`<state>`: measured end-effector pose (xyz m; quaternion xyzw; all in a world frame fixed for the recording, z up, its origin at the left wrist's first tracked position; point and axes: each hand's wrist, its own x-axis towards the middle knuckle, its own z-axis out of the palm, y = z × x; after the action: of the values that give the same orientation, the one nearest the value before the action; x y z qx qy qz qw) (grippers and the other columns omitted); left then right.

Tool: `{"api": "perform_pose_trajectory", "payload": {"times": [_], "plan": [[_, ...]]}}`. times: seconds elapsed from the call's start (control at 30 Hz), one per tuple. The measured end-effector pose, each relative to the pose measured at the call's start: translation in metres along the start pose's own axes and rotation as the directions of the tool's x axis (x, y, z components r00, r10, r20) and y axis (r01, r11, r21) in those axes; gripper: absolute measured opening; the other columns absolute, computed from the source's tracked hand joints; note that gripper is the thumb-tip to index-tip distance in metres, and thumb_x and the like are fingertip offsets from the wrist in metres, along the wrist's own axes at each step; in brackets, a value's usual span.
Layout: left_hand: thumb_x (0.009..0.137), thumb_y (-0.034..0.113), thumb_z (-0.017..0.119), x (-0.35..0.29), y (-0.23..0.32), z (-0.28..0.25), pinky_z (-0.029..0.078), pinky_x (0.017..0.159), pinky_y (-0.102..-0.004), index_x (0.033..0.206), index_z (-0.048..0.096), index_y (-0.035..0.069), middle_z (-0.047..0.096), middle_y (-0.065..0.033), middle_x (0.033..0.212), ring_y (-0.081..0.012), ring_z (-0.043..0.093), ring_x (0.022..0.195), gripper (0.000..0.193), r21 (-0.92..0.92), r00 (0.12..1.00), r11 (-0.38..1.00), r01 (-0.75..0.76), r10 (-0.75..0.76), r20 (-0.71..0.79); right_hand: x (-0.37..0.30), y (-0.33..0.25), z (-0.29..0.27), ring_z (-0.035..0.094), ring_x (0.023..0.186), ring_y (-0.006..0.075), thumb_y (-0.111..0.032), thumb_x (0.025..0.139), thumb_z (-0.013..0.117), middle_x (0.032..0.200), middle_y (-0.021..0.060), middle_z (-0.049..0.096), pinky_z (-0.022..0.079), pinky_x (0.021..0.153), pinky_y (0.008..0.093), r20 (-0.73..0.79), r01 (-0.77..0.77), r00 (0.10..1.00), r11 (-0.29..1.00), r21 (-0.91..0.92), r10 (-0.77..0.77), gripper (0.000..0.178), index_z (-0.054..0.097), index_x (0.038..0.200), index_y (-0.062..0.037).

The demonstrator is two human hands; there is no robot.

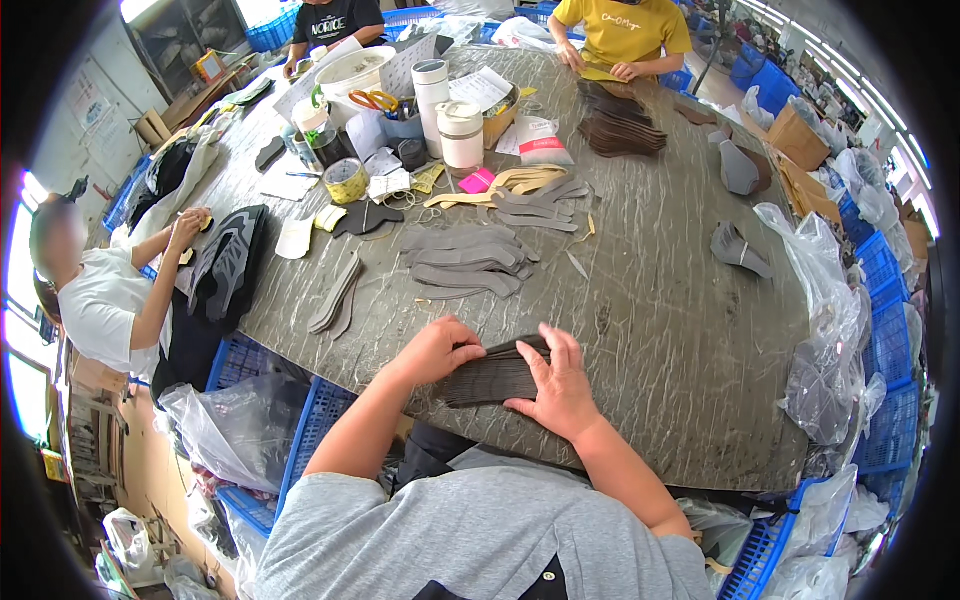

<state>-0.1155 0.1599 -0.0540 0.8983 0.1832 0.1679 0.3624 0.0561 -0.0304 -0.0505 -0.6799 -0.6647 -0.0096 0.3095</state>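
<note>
A stack of thin dark brown cut pieces [490, 381], fanned in close layers, lies at the near edge of the table in front of me. My left hand [440, 348] is at its far left corner, with bent fingers and the thumb pressed against the stack. The right hand [558, 385] grips the other end, thumb on the near side and fingers over the far side. Just beyond are piles of curved grey strips [465, 262]. A few loose grey strips [336, 295] lie to the left of them.
Cups, a white tumbler [432, 105], a lidded mug [461, 137], orange-handled scissors [374, 100] and a tape roll [346, 180] crowd the table's far middle. Co-workers sit at the left and far sides. A brown stack [622, 122] lies far right. Blue crates [885, 340] and plastic bags line the right side.
</note>
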Motion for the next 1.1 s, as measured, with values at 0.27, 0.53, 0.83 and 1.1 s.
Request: {"api": "perform_pose_trajectory", "payload": {"times": [0.27, 0.53, 0.83, 1.1], "plan": [[0.087, 0.011, 0.067, -0.010, 0.025, 0.039, 0.052, 0.072, -0.0360, 0.090, 0.067, -0.001, 0.068, -0.0154, 0.087, -0.0290, 0.066, 0.079, 0.012, -0.159, 0.964, 0.985, 0.067, -0.105, -0.245, -0.002, 0.012, 0.007, 0.046, 0.120, 0.0338, -0.045, 0.053, 0.090, 0.124, 0.0122, 0.045, 0.031, 0.108, 0.0536, 0.138, -0.027, 0.990, 0.999, 0.030, 0.023, 0.102, 0.045, 0.139, -0.0132], [0.081, 0.019, 0.073, 0.074, -0.032, -0.028, 0.041, 0.103, -0.0449, 0.116, 0.063, 0.003, 0.060, -0.0191, 0.124, -0.0337, 0.053, 0.120, 0.040, 0.451, 0.949, 0.891, 0.052, 0.097, -0.301, -0.005, 0.006, 0.004, 0.054, 0.104, 0.0300, -0.048, 0.058, 0.086, 0.113, 0.0109, 0.055, 0.041, 0.098, 0.0444, 0.038, 0.032, 0.999, 0.999, 0.013, -0.032, 0.085, 0.054, 0.124, -0.0066], [0.066, 0.032, 0.085, 0.114, -0.017, -0.040, 0.045, 0.099, -0.0434, 0.120, 0.057, 0.001, 0.063, -0.0196, 0.116, -0.0346, 0.056, 0.116, 0.068, 0.506, 0.947, 0.837, 0.210, -0.303, 0.108, -0.011, 0.010, 0.005, 0.055, 0.101, 0.0300, -0.049, 0.060, 0.084, 0.110, 0.0113, 0.056, 0.043, 0.090, 0.0427, -0.007, 0.068, 0.998, 0.997, 0.046, -0.068, 0.080, 0.056, 0.120, -0.0062], [0.072, 0.025, 0.081, 0.105, 0.005, -0.025, 0.050, 0.083, -0.0446, 0.105, 0.056, 0.003, 0.067, -0.0192, 0.099, -0.0374, 0.063, 0.099, 0.047, 0.437, 0.960, 0.863, 0.255, -0.280, -0.007, -0.014, 0.014, 0.007, 0.055, 0.101, 0.0280, -0.048, 0.060, 0.084, 0.108, 0.0099, 0.057, 0.043, 0.089, 0.0410, -0.037, 0.074, 0.997, 0.996, 0.058, -0.072, 0.077, 0.060, 0.119, -0.0058]]}}
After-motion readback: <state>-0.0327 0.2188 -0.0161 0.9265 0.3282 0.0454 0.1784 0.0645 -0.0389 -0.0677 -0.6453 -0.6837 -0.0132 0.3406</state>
